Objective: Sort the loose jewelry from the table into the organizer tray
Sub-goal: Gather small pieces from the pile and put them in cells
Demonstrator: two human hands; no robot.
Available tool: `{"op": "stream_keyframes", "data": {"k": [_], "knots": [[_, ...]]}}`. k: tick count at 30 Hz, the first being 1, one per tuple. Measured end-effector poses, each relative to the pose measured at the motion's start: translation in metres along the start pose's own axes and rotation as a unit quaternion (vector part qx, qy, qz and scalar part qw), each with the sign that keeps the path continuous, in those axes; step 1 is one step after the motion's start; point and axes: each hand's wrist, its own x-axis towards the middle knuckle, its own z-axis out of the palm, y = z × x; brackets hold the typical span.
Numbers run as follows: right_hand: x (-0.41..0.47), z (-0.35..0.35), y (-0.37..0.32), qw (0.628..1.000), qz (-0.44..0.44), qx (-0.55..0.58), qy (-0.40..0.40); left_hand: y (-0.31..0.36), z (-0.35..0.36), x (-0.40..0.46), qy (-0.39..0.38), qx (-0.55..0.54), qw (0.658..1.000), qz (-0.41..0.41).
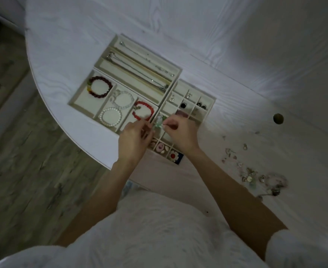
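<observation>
A cream organizer tray (211,111) lies on the white table, split into long necklace slots, bracelet sections and a grid of small cells. Both of my hands meet over the grid's near-left cells. My left hand (134,140) and my right hand (180,132) pinch a small pale green piece of jewelry (159,121) between their fingertips. A dark red bracelet (99,87), clear and pearl bracelets (110,116) and a bright red bracelet (142,113) lie in the bracelet sections. Loose jewelry (256,175) is scattered on the table to the right.
Thin chains (140,68) fill the long slots at the back. Small cells hold dark studs (201,105), a pink ring and a daisy-shaped piece (172,156). A round hole (278,118) marks the table at right. The table's curved edge runs left, with wooden floor beyond.
</observation>
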Motion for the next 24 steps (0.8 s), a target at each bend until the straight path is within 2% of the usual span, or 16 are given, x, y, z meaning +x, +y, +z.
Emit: {"op": "stream_keyframes", "data": {"k": [6, 14, 19, 24], "knots": [[-0.002, 0.011, -0.005, 0.999, -0.036, -0.033, -0.007, -0.008, 0.002, -0.001, -0.012, 0.009, 0.999, -0.028], [-0.006, 0.015, 0.01, 0.994, -0.068, -0.088, 0.001, -0.014, 0.001, 0.0, 0.012, 0.046, 0.999, -0.002], [-0.014, 0.014, 0.012, 0.974, -0.158, -0.155, 0.041, -0.021, -0.007, -0.006, 0.009, 0.043, 0.999, 0.013], [-0.011, 0.022, 0.008, 0.957, -0.193, -0.213, 0.036, -0.018, -0.004, -0.002, -0.012, 0.066, 0.997, 0.023]]}}
